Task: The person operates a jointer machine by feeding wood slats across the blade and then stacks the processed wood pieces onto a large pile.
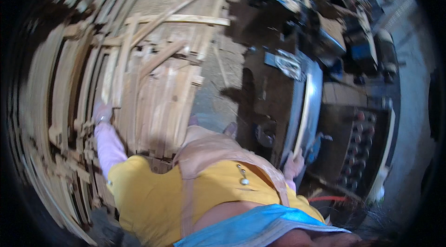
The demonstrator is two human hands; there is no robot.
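On the left, my left hand [102, 111] reaches out to the stacked timber and closes on the near end of a pale wooden strip [109, 77]; its fingers are small and a little blurred. On my right side, my right hand [293, 165] is wrapped round the near end of another long, narrow wooden strip [305, 112]. That strip lies lengthwise along the blue-grey metal bed of a machine [314, 103]. A metal fitting [289, 65] sits near the bed's far end, beside the strip.
Piles of wooden strips [51, 89] fill the left side, and a board stack [162, 107] with loose pieces on top stands ahead. Sawdust [216, 103] covers the floor between stack and machine. A dark panel with rows of round parts [360, 149] stands right; a red hose [327, 198] lies near.
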